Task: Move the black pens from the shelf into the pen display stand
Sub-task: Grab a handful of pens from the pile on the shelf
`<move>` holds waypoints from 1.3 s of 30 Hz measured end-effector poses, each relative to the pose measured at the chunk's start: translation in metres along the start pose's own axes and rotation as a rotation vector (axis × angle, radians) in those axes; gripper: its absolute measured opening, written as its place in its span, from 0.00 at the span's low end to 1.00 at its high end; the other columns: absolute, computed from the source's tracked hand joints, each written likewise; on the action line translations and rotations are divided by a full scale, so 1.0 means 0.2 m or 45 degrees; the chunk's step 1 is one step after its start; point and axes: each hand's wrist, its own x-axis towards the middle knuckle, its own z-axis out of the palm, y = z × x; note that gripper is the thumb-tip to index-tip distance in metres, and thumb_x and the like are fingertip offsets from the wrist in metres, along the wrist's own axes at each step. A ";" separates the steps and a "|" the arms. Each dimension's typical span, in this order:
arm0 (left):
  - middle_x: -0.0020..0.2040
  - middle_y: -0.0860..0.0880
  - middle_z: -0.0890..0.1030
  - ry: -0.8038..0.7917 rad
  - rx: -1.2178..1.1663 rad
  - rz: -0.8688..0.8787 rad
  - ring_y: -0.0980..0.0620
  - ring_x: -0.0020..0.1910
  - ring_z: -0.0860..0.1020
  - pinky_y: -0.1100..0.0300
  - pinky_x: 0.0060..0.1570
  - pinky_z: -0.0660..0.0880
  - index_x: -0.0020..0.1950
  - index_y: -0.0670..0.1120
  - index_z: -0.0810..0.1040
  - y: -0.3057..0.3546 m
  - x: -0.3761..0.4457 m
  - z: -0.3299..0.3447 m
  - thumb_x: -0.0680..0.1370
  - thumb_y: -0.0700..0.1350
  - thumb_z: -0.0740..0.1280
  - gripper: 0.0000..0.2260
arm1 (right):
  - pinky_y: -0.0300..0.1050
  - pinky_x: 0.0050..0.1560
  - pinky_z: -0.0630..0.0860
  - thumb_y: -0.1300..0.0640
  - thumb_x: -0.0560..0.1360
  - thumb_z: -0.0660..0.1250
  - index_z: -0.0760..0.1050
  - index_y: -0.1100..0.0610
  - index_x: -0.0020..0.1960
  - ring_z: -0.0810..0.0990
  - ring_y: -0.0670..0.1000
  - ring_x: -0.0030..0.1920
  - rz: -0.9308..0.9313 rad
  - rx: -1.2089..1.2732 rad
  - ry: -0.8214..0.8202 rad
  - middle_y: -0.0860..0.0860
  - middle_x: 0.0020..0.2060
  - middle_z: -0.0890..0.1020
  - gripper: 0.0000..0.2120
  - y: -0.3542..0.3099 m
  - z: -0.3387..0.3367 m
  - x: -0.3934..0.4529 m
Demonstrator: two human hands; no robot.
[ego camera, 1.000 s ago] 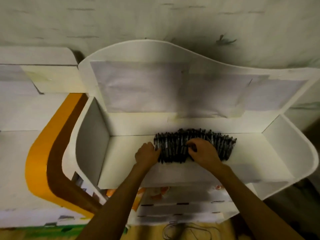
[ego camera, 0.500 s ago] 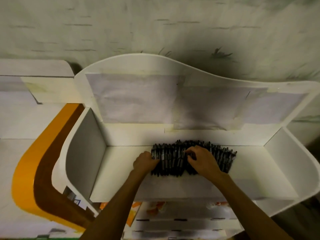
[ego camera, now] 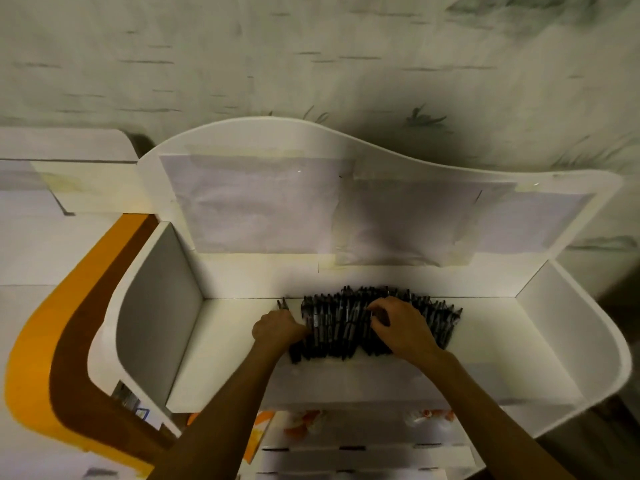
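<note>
On the white shelf [ego camera: 485, 341] we gripped black pens [ego camera: 332, 330]: left hand [ego camera: 277, 329] curled on some at 9 o'clock, right hand [ego camera: 401, 327] fingers pinching the middle.

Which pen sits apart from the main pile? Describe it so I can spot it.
Find the white shelf and the black pens lying on it. Just beyond the left hand, near the back wall, a stray pen lies alone, a gap separating it from the pile.
</note>
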 end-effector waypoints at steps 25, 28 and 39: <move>0.38 0.50 0.79 0.156 -0.566 -0.077 0.53 0.36 0.78 0.63 0.34 0.72 0.46 0.47 0.78 -0.02 -0.05 0.08 0.70 0.60 0.74 0.18 | 0.41 0.48 0.75 0.57 0.79 0.64 0.79 0.51 0.59 0.78 0.46 0.45 -0.057 0.032 0.041 0.46 0.50 0.80 0.10 0.01 -0.02 -0.03; 0.37 0.52 0.77 0.261 -0.386 -0.121 0.53 0.35 0.76 0.61 0.35 0.71 0.44 0.49 0.76 -0.03 -0.06 0.07 0.70 0.59 0.72 0.15 | 0.42 0.48 0.76 0.57 0.80 0.64 0.79 0.51 0.59 0.78 0.47 0.44 -0.056 0.035 0.043 0.47 0.50 0.80 0.10 0.01 -0.03 -0.04; 0.40 0.44 0.82 0.350 -1.014 -0.082 0.45 0.39 0.79 0.53 0.42 0.78 0.51 0.43 0.80 -0.17 -0.02 0.05 0.75 0.45 0.71 0.08 | 0.41 0.51 0.75 0.58 0.79 0.64 0.79 0.53 0.59 0.77 0.46 0.45 -0.088 0.031 0.047 0.48 0.51 0.80 0.10 -0.04 0.02 -0.02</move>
